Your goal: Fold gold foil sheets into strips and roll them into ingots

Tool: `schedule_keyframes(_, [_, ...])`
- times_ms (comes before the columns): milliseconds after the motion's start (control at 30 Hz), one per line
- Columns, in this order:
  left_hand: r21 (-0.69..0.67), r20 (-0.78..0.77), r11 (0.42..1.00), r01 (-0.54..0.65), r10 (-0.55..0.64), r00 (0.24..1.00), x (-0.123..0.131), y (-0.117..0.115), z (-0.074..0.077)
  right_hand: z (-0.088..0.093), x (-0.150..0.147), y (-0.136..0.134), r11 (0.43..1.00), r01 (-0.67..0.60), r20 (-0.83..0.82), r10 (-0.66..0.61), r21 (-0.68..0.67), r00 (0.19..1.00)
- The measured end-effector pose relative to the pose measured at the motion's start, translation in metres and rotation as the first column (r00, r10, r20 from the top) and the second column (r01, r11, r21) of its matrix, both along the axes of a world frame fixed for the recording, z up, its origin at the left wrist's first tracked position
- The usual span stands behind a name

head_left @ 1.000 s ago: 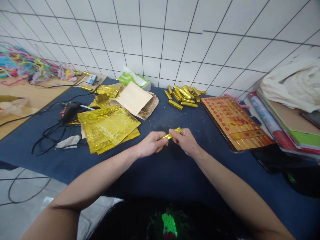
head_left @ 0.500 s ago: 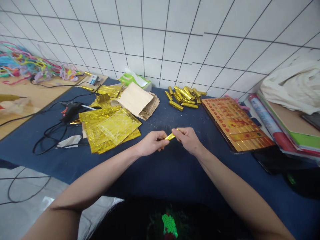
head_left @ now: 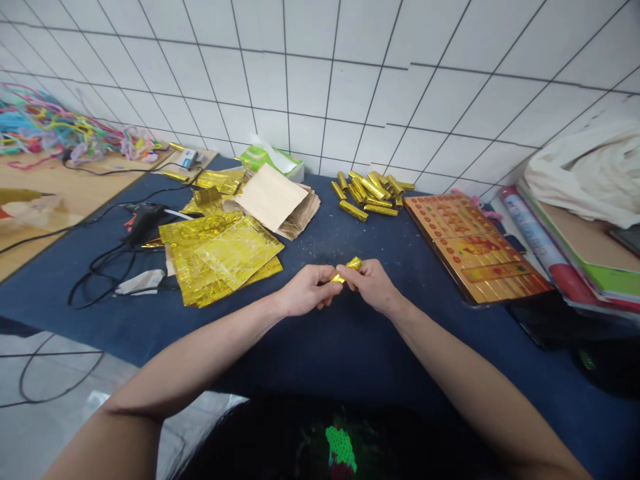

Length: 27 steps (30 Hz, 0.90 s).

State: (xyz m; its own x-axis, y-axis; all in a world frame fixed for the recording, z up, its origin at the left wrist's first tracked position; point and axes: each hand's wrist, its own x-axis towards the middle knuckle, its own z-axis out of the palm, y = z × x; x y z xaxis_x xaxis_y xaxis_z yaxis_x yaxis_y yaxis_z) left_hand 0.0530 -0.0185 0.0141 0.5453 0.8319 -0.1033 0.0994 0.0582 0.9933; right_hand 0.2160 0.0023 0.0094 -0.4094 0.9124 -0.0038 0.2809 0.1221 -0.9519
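Note:
Between my two hands is a small rolled piece of gold foil paper, held over the blue cloth. My left hand pinches its near left end between thumb and fingers. My right hand grips it from the right, fingertips close to the left ones; the far end sticks out above the right fingers. Left of my hands lie flat gold foil sheets, with a stack of brown paper behind them. Past my hands sits a pile of gold foil rolls.
A gold-and-red printed box lies at right, near a stack of folders and a white cloth bag. A black glue gun with a looping cord rests at left. Colourful fuzzy stems cover the wooden table's back.
My right hand has shifted its grip lower along the foil roll, so its far end now shows above the fingers. My left hand keeps hold and has barely moved.

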Motion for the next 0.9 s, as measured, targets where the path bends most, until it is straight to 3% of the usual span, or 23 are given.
schedule_keyframes(133, [-0.024,-0.025,0.999,-0.027,0.027,0.999,0.0,0.001,0.0,0.004,0.004,0.006,0.991,0.126,-0.069,-0.122,0.055,0.99])
schedule_keyframes(400, [0.0,-0.009,0.995,-0.095,0.095,0.995,-0.005,0.006,-0.003,0.002,0.008,0.011,0.961,0.27,-0.274,-0.276,-0.059,0.921])
schedule_keyframes(533, [0.008,0.007,0.975,-0.22,0.22,0.975,-0.013,0.012,0.001,0.004,0.011,0.013,0.985,0.119,-0.279,-0.15,-0.124,0.949])
schedule_keyframes(700, [0.063,0.092,0.88,-0.471,0.465,0.881,-0.021,0.023,0.004,0.006,0.005,0.0,0.965,-0.169,-0.106,0.15,-0.201,0.983])
schedule_keyframes(800, [0.075,0.107,0.869,-0.489,0.481,0.87,-0.021,0.023,0.002,0.005,-0.003,-0.008,0.917,-0.307,-0.005,0.316,-0.253,0.949])
schedule_keyframes(900, [0.091,0.087,0.88,-0.466,0.459,0.884,-0.018,0.021,0.0,0.005,-0.008,-0.012,0.932,-0.276,0.048,0.295,-0.236,0.954])
